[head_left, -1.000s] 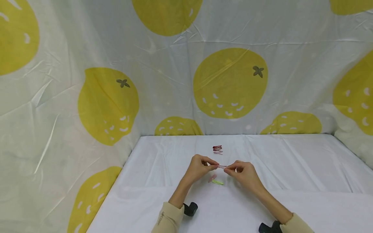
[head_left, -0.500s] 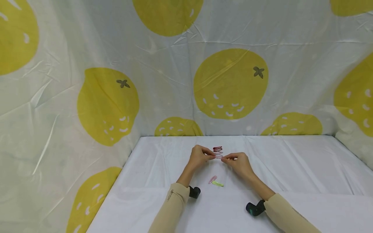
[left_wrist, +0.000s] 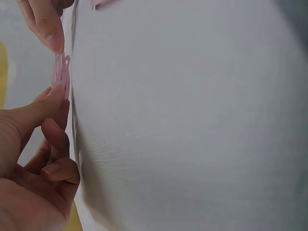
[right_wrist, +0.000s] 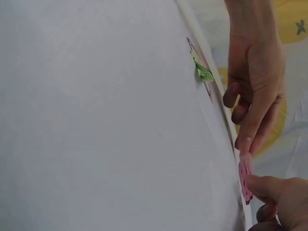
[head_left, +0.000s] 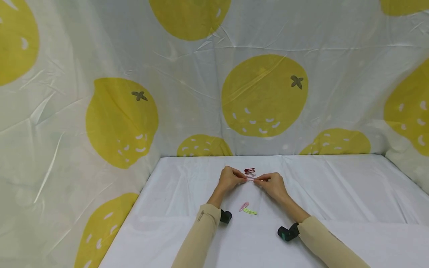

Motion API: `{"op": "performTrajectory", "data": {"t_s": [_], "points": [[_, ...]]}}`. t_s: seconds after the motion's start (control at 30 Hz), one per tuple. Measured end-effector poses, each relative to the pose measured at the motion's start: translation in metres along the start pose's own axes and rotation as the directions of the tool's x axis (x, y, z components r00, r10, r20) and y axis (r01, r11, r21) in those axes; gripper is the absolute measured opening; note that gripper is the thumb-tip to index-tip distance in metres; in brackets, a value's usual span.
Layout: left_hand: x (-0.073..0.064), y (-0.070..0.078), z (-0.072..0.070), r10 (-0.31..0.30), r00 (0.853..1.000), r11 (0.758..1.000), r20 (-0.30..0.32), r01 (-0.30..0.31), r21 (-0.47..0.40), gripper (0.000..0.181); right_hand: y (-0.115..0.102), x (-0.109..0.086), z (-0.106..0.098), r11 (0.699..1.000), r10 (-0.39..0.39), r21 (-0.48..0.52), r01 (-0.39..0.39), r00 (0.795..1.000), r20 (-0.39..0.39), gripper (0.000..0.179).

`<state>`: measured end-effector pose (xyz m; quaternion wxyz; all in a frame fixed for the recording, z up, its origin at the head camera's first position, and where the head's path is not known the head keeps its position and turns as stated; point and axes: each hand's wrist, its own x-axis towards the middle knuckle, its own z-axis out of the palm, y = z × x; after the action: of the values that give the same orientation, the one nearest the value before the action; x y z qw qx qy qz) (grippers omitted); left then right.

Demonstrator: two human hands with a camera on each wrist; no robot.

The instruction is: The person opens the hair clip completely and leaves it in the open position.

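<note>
Between both hands is a pink snap hair clip (head_left: 250, 180), pinched at its left end by my left hand (head_left: 229, 178) and at its right end by my right hand (head_left: 273, 185). It lies level at the near end of a short column of red and pink hair clips (head_left: 249, 171). From the left wrist, the pink clip (left_wrist: 60, 72) overlaps other clips behind it, with thumb and fingertips at both ends. Closer to the person, a loose pink hair clip (head_left: 244, 206) touches or nearly touches a yellow-green hair clip (head_left: 250, 211).
White cloth covers the table (head_left: 335, 193). A hanging sheet printed with lemons (head_left: 264, 96) rises behind its far edge and along the left side. Black wrist cameras (head_left: 226, 216) stick out beside the beige sleeves.
Both hands have carried the pink hair clip away from the person, up to the near end of the column. In the last half second they have shifted only slightly. The two loose clips stay put.
</note>
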<state>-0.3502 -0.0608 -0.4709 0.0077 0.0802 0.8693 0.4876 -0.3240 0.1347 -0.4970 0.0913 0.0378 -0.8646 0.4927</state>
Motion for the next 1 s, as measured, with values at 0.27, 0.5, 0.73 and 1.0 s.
{"op": "performTrajectory", "data": {"t_s": [0.27, 0.5, 0.73, 1.0], "points": [[0.003, 0.001, -0.002, 0.008, 1.0, 0.999, -0.007, -0.008, 0.032, 0.004, -0.003, 0.005, 0.002, 0.998, -0.018, -0.06, 0.019, 1.0, 0.01, 0.011], [0.003, 0.002, -0.004, -0.036, 0.999, 0.998, 0.001, 0.036, 0.044, 0.005, -0.007, 0.003, 0.002, 0.998, 0.0, -0.066, 0.003, 0.999, 0.045, 0.015], [-0.002, 0.003, -0.008, -0.036, 0.999, 0.999, -0.004, 0.036, -0.004, 0.009, -0.008, -0.001, -0.006, 0.999, 0.012, -0.049, -0.01, 0.999, 0.041, 0.014], [-0.042, 0.008, -0.029, -0.071, 0.982, 0.997, 0.172, 0.064, 0.043, 0.013, -0.013, -0.035, -0.028, 0.997, 0.072, -0.037, -0.067, 0.985, 0.158, 0.018]]}}
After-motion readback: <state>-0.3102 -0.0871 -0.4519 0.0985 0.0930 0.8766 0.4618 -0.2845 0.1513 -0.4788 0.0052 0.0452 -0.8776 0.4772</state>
